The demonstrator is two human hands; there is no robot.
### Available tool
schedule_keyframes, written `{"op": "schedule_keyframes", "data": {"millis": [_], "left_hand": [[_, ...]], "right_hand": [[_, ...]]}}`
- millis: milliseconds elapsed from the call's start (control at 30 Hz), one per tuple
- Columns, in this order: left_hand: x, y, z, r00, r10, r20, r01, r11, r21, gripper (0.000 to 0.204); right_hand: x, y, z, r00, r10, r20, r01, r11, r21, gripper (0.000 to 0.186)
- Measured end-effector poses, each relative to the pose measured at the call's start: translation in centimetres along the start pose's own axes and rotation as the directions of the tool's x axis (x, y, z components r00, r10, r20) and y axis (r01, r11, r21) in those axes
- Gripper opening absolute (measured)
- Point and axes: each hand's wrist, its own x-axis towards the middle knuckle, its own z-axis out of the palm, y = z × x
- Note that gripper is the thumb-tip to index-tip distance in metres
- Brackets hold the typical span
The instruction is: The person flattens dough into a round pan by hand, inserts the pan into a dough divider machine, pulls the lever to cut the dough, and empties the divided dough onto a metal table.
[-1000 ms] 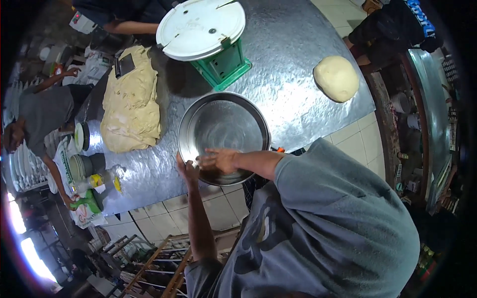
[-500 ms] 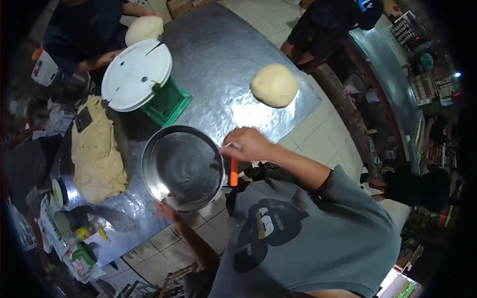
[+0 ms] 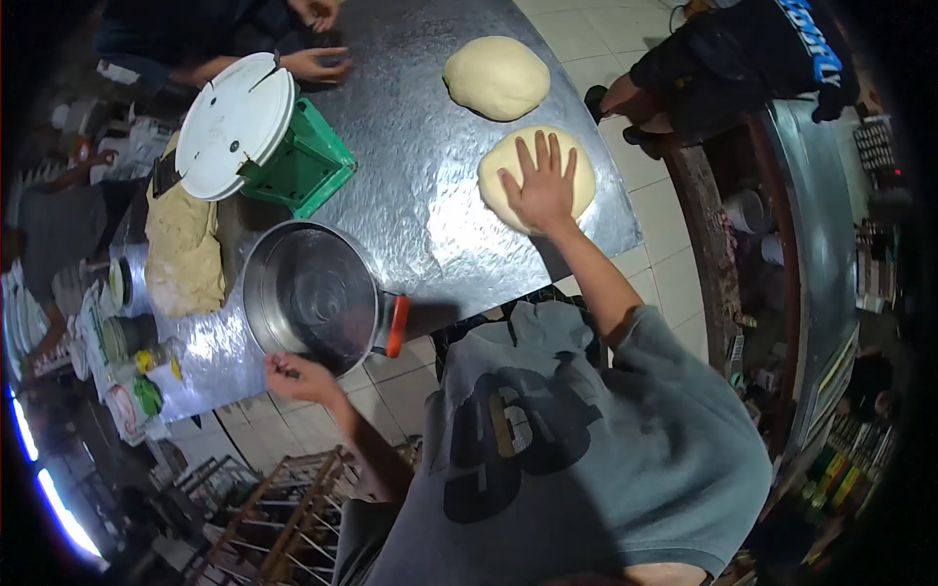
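My right hand (image 3: 543, 190) lies flat with fingers spread on a round ball of pale dough (image 3: 495, 212) near the table's right end. Just beyond it rests a second dough ball (image 3: 496, 78), touched by no hand. My left hand (image 3: 301, 379) is at the near rim of a round metal pan (image 3: 256, 303) with an orange handle (image 3: 398, 326). Its fingers are curled; what they hold, if anything, is too small to make out. The pan looks empty inside.
Behind the pan stands a green scale (image 3: 315, 161) with a white round top (image 3: 234, 127). A long dough mass (image 3: 183, 259) lies left on the metal table (image 3: 410, 195). A co-worker's hands (image 3: 318, 63) are across the table; another person (image 3: 723, 68) stands at far right.
My right hand has left the pan's handle side and come down on the dough ball. The co-worker's dough ball now lies on the table, out of their hands. The whole view has shifted.
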Motion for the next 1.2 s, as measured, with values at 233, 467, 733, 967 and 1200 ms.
{"op": "schedule_keyframes", "data": {"millis": [233,467,733,967,1200], "left_hand": [[-13.4,10.7,3.1,0.846,0.198,0.495,-0.242,0.97,0.024,0.067],[-15.5,8.1,3.5,0.848,0.211,0.486,-0.343,0.918,0.199,0.074],[-14.5,6.9,1.9,0.849,0.145,0.509,-0.337,0.89,0.308,0.061],[-13.5,5.5,1.4,0.874,0.174,0.453,-0.292,0.934,0.204,0.047],[-12.0,9.6,1.3,0.941,0.234,0.246,-0.244,0.97,0.009,0.039]], "right_hand": [[6.9,5.0,1.2,0.541,0.158,0.826,-0.628,0.729,0.272,0.06],[5.4,6.8,1.6,0.544,0.432,0.719,-0.647,0.762,0.032,0.06],[6.5,4.8,-6.9,0.142,-0.295,0.945,-0.973,-0.217,0.079,0.044],[8.3,-0.4,-14.4,0.356,-0.564,0.745,-0.844,-0.536,-0.002,0.044],[-1.4,7.1,-7.0,0.418,0.054,0.907,-0.635,0.731,0.249,0.045]]}}
